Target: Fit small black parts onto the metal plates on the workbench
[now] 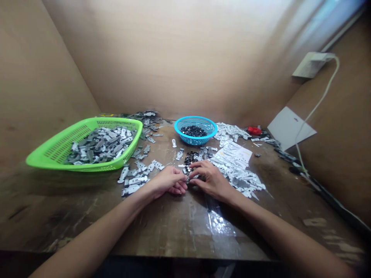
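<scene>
My left hand (173, 180) is closed in a pinch at the middle of the table, its lower fingers curled. Whatever small piece sits at its fingertips is too small to make out. Facing it, almost touching, my right hand (209, 179) has its fingers bent and its thumb brought in toward them; what they pinch is hidden. Just beyond the fingertips lies a pile of small black round parts (191, 157). Flat silver metal clip-like pieces (136, 180) are scattered left of my left hand, and a larger heap of flat metal pieces (240, 173) spreads beside my right hand.
A green basket (40, 159) full of metal pieces stands on the left. Farther back, a blue basket (196, 117) holds black parts. A red object (254, 131), a white card (291, 127) and a white cable (321, 99) are on the right. Wooden panels (179, 58) enclose the table.
</scene>
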{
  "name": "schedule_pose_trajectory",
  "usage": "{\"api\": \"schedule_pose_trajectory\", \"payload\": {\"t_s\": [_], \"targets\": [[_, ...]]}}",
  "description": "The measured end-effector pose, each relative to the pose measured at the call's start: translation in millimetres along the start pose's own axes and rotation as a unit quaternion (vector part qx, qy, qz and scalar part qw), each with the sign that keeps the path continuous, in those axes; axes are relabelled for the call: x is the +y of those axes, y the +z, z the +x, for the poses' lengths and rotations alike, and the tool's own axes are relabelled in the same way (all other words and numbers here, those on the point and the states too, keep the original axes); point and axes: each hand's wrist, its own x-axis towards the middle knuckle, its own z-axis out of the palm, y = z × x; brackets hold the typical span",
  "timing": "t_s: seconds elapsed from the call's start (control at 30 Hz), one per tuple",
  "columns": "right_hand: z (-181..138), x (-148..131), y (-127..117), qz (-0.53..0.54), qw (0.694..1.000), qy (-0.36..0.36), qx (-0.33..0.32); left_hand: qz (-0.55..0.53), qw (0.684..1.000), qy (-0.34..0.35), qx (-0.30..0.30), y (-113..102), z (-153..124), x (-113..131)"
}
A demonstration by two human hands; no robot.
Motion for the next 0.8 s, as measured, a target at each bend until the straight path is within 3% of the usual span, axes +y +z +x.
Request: {"api": "schedule_pose_trajectory", "payload": {"t_s": [0.13, 0.23, 0.3, 0.4, 0.6, 0.8], "targets": [[5, 18, -20, -0.024, 0.998, 0.025, 0.047, 0.009, 1.0, -0.004, -0.003, 0, 0, 1], [7, 51, -46, -0.134, 0.981, 0.104, 0.093, 0.016, 1.0, -0.008, -0.004, 1, -1, 3], [6, 72, -60, -0.204, 0.961, 0.17, 0.075, 0.017, 1.0, -0.01, -0.003, 2, -2, 4], [2, 92, -69, -0.217, 0.958, 0.187, 0.001, 0.015, 1.0, -0.011, -0.004, 2, -3, 5], [1, 90, -61, -0.223, 0.961, 0.158, -0.045, 0.013, 1.0, -0.013, -0.004, 1, -2, 5], [2, 78, -58, -0.213, 0.968, 0.134, 0.018, 0.018, 1.0, -0.016, -0.001, 3, -4, 7]]}}
